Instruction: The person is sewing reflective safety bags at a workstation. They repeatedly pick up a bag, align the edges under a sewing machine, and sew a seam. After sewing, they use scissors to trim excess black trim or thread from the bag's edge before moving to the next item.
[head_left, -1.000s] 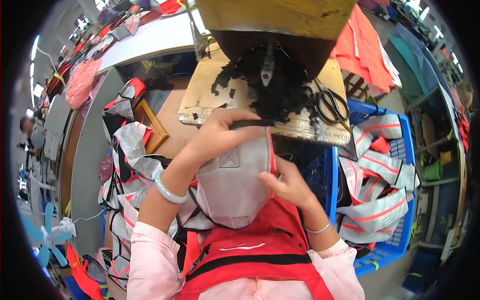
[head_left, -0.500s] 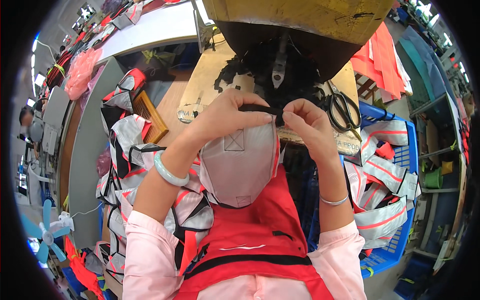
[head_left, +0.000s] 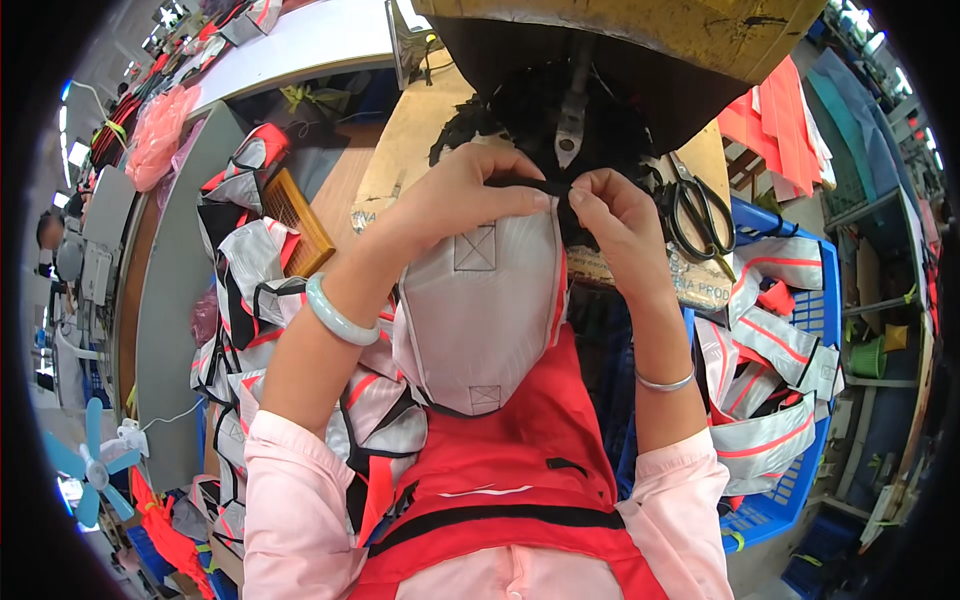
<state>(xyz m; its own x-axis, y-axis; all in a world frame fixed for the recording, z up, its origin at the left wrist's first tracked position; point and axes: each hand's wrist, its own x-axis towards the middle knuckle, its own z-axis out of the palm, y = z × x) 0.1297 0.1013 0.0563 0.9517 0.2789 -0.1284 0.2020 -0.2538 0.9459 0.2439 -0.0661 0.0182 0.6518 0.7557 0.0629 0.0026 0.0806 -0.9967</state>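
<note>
A grey sewn fabric piece [head_left: 480, 310] with black edging, red side trim and stitched crossed squares hangs from my hands over my red apron. My left hand [head_left: 470, 195] is closed on its top edge, thumb lying along the front near a black strip. At the piece's upper right corner, my right hand [head_left: 620, 215] pinches the black edging between thumb and forefinger. Just beyond my fingers a pointed metal blade [head_left: 569, 135] sticks out toward me from under a cardboard box, over a heap of black scraps [head_left: 510, 100].
Black-handled scissors [head_left: 697, 215] lie right of my right hand. A blue basket [head_left: 830, 300] at the right holds several grey-and-red pieces. More such pieces [head_left: 265, 260] pile up at the left, beside a wooden-framed tray [head_left: 298, 225]. The yellowed cardboard box [head_left: 640, 25] overhangs the work surface.
Both hands and the grey piece have moved slightly away from me, nearer the metal blade. The grip at the top edge looks the same.
</note>
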